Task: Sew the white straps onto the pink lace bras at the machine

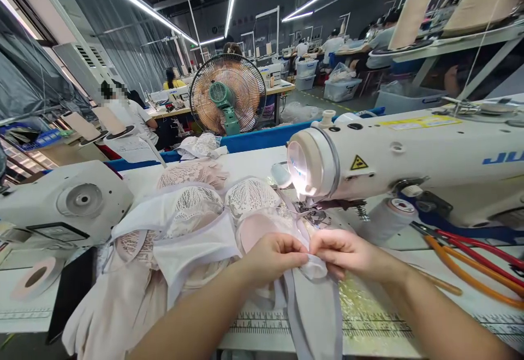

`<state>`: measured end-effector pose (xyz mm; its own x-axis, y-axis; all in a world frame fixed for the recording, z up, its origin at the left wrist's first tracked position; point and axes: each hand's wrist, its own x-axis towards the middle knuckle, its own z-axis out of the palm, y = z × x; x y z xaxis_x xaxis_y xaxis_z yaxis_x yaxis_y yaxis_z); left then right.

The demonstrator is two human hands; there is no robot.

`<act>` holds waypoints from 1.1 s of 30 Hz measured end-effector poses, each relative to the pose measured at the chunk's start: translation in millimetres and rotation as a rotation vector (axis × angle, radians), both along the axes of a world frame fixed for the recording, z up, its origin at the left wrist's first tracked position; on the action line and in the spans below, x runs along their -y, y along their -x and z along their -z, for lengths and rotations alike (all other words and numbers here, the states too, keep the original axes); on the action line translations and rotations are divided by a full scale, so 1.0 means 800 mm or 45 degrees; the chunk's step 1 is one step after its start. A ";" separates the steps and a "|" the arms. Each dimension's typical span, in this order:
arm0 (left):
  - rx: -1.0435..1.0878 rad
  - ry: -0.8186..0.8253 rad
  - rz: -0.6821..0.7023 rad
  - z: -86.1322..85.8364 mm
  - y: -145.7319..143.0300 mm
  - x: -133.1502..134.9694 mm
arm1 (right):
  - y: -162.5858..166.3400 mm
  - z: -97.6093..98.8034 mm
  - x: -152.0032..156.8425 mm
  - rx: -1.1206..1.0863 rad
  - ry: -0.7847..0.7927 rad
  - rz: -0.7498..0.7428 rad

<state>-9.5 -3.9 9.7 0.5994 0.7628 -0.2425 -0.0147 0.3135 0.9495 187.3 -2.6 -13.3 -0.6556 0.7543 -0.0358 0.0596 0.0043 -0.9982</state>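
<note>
- Bras (pixel 196 248) lay heaped on tabletop (pixel 257 159), between left machine (pixel 45 204) and right machine (pixel 409 141).
- Thread cone (pixel 387 222) stood beside right machine; long-handled tools (pixel 450 269) lay right of cone.
- Tape roll (pixel 49 272) lay before left machine.
- Fan (pixel 223 95) stood behind tabletop.

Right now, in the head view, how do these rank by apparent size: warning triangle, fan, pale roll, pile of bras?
Largest to smallest:
1. Pile of bras
2. Fan
3. Pale roll
4. Warning triangle
</note>
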 end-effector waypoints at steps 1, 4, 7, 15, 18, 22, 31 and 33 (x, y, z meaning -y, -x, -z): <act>-0.002 0.001 -0.005 0.000 0.000 0.000 | 0.000 0.001 0.000 -0.015 0.019 -0.003; 0.006 0.030 -0.038 0.001 -0.001 0.000 | 0.001 0.002 -0.002 -0.055 0.065 -0.004; 0.042 0.085 -0.071 -0.001 -0.003 0.001 | 0.003 0.004 -0.004 -0.072 0.080 0.003; 0.099 0.123 -0.091 -0.004 -0.008 0.007 | 0.007 0.005 -0.004 -0.124 0.123 0.007; 0.119 0.114 -0.108 -0.003 -0.008 0.007 | 0.008 0.005 -0.004 -0.143 0.142 0.007; 0.144 0.100 -0.112 -0.001 -0.008 0.008 | 0.010 0.005 -0.004 -0.170 0.158 0.010; 0.118 0.037 -0.142 0.003 -0.009 0.008 | 0.012 0.009 -0.006 -0.239 0.185 -0.002; 0.120 0.035 -0.142 0.003 -0.009 0.007 | 0.012 0.009 -0.006 -0.246 0.189 -0.008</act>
<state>-2.2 -9.9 7.6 0.5324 0.8198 -0.2108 -0.1394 0.3306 0.9334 178.0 2.2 -20.5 -0.6655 0.7462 -0.0196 -0.1318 -0.1433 -0.9809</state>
